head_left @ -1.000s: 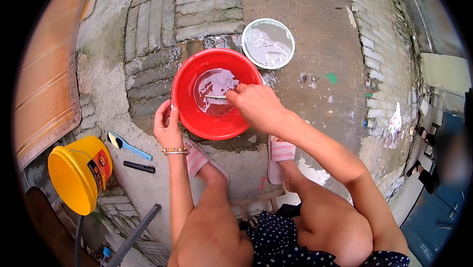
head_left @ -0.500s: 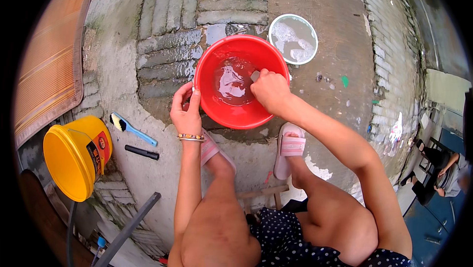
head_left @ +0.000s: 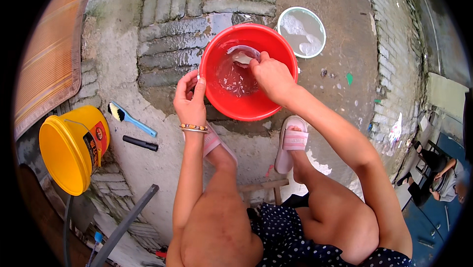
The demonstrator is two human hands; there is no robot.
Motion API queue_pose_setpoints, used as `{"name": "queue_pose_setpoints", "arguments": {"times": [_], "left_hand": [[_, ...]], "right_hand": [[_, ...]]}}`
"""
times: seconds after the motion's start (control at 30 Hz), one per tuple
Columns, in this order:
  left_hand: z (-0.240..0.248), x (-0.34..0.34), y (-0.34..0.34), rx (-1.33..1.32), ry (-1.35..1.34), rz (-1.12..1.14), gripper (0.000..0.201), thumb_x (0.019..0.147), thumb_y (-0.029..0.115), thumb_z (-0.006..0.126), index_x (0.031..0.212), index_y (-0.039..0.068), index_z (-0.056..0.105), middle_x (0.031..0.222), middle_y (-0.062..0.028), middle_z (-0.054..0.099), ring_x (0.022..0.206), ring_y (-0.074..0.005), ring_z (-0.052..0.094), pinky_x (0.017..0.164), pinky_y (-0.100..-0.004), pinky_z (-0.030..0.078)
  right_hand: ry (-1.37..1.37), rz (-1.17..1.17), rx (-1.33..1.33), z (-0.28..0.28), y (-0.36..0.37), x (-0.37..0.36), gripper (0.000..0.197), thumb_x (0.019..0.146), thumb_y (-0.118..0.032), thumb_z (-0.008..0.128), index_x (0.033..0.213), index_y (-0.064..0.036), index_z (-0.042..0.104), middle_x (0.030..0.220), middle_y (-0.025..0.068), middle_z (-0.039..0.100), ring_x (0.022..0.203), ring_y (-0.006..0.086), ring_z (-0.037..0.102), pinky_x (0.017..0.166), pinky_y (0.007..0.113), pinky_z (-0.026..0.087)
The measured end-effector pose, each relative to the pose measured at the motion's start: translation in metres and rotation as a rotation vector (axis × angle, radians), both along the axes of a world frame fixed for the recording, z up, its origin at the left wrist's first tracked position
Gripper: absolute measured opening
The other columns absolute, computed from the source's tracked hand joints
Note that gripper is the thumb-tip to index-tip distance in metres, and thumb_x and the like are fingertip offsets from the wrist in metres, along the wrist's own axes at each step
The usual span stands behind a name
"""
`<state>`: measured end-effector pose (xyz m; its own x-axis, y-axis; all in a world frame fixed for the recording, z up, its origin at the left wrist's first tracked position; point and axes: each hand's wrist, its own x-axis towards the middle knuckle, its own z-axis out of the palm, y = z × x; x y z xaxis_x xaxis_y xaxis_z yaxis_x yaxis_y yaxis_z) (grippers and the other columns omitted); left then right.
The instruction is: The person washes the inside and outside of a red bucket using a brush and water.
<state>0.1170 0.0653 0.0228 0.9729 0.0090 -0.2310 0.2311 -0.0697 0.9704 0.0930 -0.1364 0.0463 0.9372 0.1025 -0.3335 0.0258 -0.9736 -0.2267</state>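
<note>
A round red basin (head_left: 217, 100) with shallow water in it stands in front of me on the wet ground. My left hand (head_left: 191, 97) grips its left rim, thumb on the top edge and fingers outside. Inside the basin, my right hand (head_left: 273, 79) is closed around a pale scrub brush (head_left: 242, 58), whose head touches the water. Its handle is mostly hidden in my fist, and the bristles are blurred. Beyond the basin's right side sits a smaller pale-rimmed basin (head_left: 322, 31) of cloudy, foamy water.
To the left lie a blue-handled brush (head_left: 136, 122) and a black cylindrical stick (head_left: 140, 143). A yellow bucket (head_left: 66, 153) lies tilted beside them. A grey bar (head_left: 125, 225) rises at lower left. Another person (head_left: 440, 178) sits at far right.
My right hand has moved the brush farther toward the basin's far side, and more of the brush shows. The water is stirred. My left hand still holds the rim.
</note>
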Motion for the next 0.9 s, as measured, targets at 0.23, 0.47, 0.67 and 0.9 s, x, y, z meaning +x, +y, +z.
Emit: {"name": "queue_pose_setpoints", "arguments": {"times": [0.23, 0.47, 0.67, 0.9], "left_hand": [[0.001, -0.001, -0.004, -0.03, 0.001, 0.007, 0.024, 0.085, 0.009, 0.063, 0.107, 0.0, 0.059, 0.093, -0.0051, 0.061, 0.084, -0.01, 0.057, 0.075, -0.0231, 0.047], [0.0, 0.0, -0.002, -0.018, -0.018, 0.001, 0.024, 0.085, 0.008, 0.063, 0.107, 0.0, 0.059, 0.093, -0.0049, 0.061, 0.084, -0.0099, 0.057, 0.075, -0.0231, 0.047], [0.001, 0.0, -0.003, -0.026, -0.019, 0.01, 0.025, 0.084, 0.008, 0.063, 0.107, 0.0, 0.059, 0.092, -0.0046, 0.062, 0.083, -0.0097, 0.057, 0.075, -0.0231, 0.047], [0.002, 0.0, -0.003, -0.008, -0.004, -0.01, 0.024, 0.086, 0.004, 0.06, 0.109, -0.001, 0.059, 0.096, -0.0042, 0.062, 0.087, -0.0101, 0.057, 0.077, -0.0233, 0.047]], "right_hand": [[-0.102, -0.03, 0.022, -0.031, 0.02, 0.001, 0.021, 0.075, -0.002, 0.052, 0.092, 0.0106, 0.056, 0.091, 0.0261, 0.058, 0.069, 0.0329, 0.066, 0.055, 0.037, 0.055], [0.028, 0.104, 0.155, -0.016, 0.026, -0.009, 0.018, 0.077, -0.002, 0.049, 0.089, 0.0083, 0.058, 0.09, 0.0259, 0.059, 0.072, 0.0343, 0.065, 0.059, 0.04, 0.055], [0.072, -0.234, 0.404, -0.016, -0.004, -0.01, 0.014, 0.082, -0.006, 0.051, 0.081, 0.0063, 0.059, 0.073, 0.029, 0.058, 0.076, 0.0431, 0.059, 0.066, 0.049, 0.047], [0.056, -0.198, 0.389, -0.028, -0.018, 0.012, 0.013, 0.071, 0.0, 0.052, 0.07, 0.0095, 0.06, 0.074, 0.032, 0.058, 0.075, 0.0437, 0.061, 0.065, 0.049, 0.05]]}}
